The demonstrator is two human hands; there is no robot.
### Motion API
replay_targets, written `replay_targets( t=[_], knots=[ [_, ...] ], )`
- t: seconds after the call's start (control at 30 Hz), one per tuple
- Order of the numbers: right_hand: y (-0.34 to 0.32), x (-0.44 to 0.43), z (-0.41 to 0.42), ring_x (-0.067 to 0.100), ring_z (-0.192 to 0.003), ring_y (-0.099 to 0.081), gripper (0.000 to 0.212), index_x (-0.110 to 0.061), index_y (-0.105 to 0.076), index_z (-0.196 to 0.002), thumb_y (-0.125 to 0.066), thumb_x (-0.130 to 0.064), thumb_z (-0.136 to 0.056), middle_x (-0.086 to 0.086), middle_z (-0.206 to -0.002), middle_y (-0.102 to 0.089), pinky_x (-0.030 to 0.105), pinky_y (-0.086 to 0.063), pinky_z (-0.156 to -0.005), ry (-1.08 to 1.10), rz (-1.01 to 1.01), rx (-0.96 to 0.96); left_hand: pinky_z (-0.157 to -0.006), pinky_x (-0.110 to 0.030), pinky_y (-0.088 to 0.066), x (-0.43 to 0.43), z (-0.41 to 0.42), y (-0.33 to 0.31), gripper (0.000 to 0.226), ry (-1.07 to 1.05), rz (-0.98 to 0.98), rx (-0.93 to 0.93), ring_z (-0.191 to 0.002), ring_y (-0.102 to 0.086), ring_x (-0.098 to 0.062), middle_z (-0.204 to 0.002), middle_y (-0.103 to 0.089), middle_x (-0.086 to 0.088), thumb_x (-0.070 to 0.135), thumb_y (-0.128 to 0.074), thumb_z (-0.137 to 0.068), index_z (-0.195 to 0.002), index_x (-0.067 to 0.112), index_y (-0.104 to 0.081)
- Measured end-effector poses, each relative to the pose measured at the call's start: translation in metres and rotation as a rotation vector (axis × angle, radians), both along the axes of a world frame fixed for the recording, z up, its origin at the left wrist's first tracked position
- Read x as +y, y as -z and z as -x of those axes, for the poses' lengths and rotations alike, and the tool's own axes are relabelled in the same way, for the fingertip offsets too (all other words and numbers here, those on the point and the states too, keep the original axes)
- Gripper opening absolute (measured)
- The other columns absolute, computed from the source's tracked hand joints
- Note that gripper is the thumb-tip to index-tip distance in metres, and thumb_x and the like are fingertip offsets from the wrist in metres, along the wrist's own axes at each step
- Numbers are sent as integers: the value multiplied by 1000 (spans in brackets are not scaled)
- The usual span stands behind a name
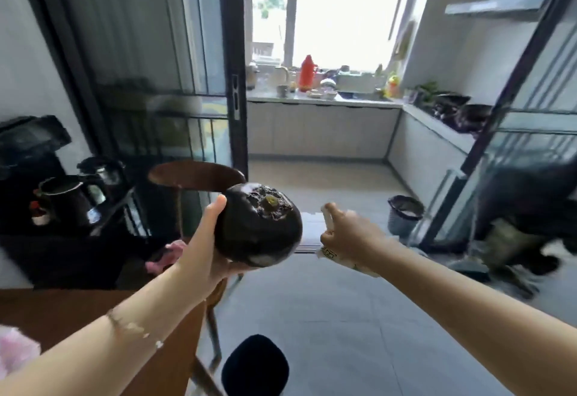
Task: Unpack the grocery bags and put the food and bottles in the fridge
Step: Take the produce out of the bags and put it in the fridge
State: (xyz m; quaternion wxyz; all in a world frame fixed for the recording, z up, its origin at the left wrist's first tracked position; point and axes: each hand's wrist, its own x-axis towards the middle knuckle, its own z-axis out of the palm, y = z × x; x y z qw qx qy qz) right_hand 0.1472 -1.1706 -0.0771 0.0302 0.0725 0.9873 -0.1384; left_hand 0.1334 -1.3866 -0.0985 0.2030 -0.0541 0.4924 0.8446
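Noted pink plastic bag [14,353] at lower left edge, by the brown wooden counter [68,311]. Saw dark rounded shape [254,364] low over the grey floor tiles [343,317]; could not tell what. Recorded both bare forearms stretched forward above counter edge and floor.

Found left hand [204,248] cupped under and around a round dark eggplant [259,227], thumb up along its left side, stem end toward the camera. Logged eggplant as held in the air, past the counter's far edge, touching nothing but that hand. Found right hand [349,236] near it but apart, fingers curled round a pale packet [329,252] with printing; too blurred to read.

Saw curved brown chair back [193,173] directly behind the eggplant. Logged black kettle [68,202] and glass jug [104,172] on a dark stand at left. Logged dark bin [404,213] on the floor beyond the right hand, near a glass panel [537,89].

Noted dark-framed sliding door [232,83] open onto a kitchen. Saw pale kitchen counter [321,101] along the far wall, crowded with small items; red flask [307,72] upright on it beneath a bright window [343,11]. Noted dark pan [474,113] on the right-hand run.
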Motion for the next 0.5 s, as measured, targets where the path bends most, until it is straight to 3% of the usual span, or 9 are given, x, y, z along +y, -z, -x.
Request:
replay_targets(
  t=[0.1, 0.23, 0.3, 0.4, 0.5],
  knots=[
    [-10, 77, -34, 31, -102, -58, 53, -29, -42, -132, -53, -16, -82, 11, -117, -60, 37, -50, -84, 51, 18, 0, -85, -59, -50, 90, 6, -9, 56, 130, 11, 17, -110, -59, -37, -121, -63, -11, 62, -56, -75, -119, 27, -59],
    [-28, 189, -80, 27, -102, -58, 42, -23, -51, -123, -53, -18, -81, 7, -116, -61, 30, -44, -76, 189, -49, 52, -81, -56, -52, 218, -4, -20, 78, 304, 46, 76, -101, -65, -34, -116, -67, -8, 65, -68, -46, -114, 27, -63],
    [-35, 240, -98, 27, -102, -58, 48, -22, -44, -130, -54, -28, -83, 8, -115, -61, 31, -45, -76, 237, -77, 29, -78, -56, -53, 278, -13, -24, 73, 372, 26, 93, -98, -68, -33, -114, -68, -8, 63, -69, -51, -115, 26, -63],
    [-47, 331, -122, 24, -104, -59, 83, -24, -24, -145, -58, -59, -78, 5, -117, -63, 34, -50, -80, 299, -108, 19, -71, -55, -56, 385, -26, -37, 44, 450, 8, 91, -93, -68, -31, -111, -68, -9, 56, -60, -77, -106, 24, -65],
    [-62, 400, -143, 17, -106, -56, 105, -33, -15, -147, -68, -68, -65, -3, -126, -60, 30, -46, -87, 359, 73, 30, -57, -48, -58, 476, -39, -53, 39, 528, -46, 102, -91, -66, -28, -110, -66, -7, 53, -51, -80, -103, 25, -64]
  ],
)
